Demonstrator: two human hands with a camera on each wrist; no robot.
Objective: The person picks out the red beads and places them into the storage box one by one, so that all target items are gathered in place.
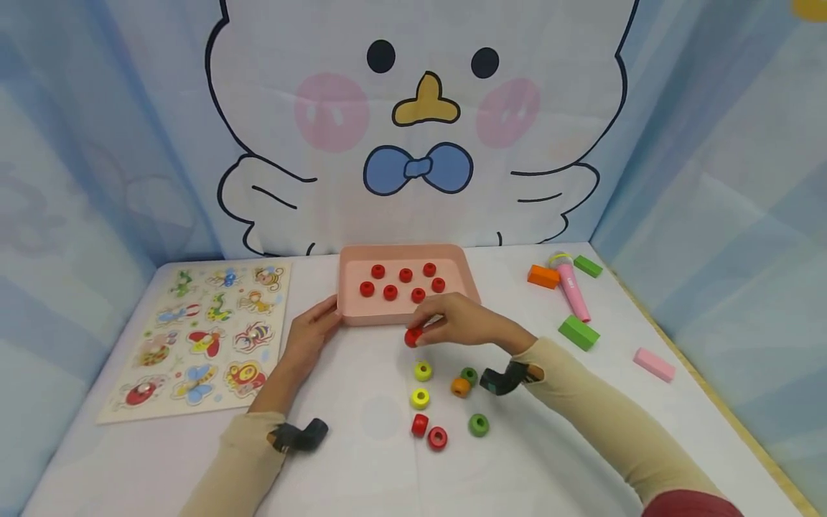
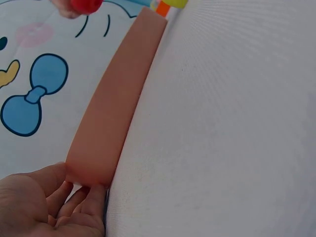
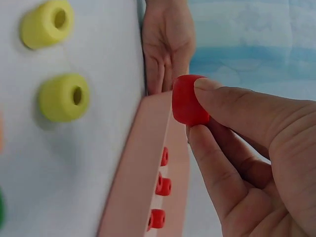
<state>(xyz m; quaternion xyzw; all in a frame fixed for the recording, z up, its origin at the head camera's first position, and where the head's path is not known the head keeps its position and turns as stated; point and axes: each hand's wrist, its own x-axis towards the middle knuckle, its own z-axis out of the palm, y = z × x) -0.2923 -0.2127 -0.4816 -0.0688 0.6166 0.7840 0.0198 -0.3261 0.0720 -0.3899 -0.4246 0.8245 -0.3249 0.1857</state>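
My right hand (image 1: 455, 319) pinches a red bead (image 3: 190, 101) between thumb and fingers, just in front of the pink tray (image 1: 375, 320). Several red beads (image 1: 390, 293) sit inside that tray in two rough rows. Against the tray's left end rests my left hand (image 1: 310, 337), its fingers touching the wall at the near corner in the left wrist view. On the table below my right hand lie two yellow beads (image 1: 420, 398), an orange bead (image 1: 461, 388), two green beads (image 1: 479, 425) and two more red beads (image 1: 437, 439).
A puzzle board (image 1: 200, 337) with insect pictures lies to the left. At the right are a pink toy microphone (image 1: 572, 287), an orange block (image 1: 543, 277), two green blocks (image 1: 579, 332) and a pink block (image 1: 655, 365). A printed curtain (image 1: 413, 208) stands behind the tray.
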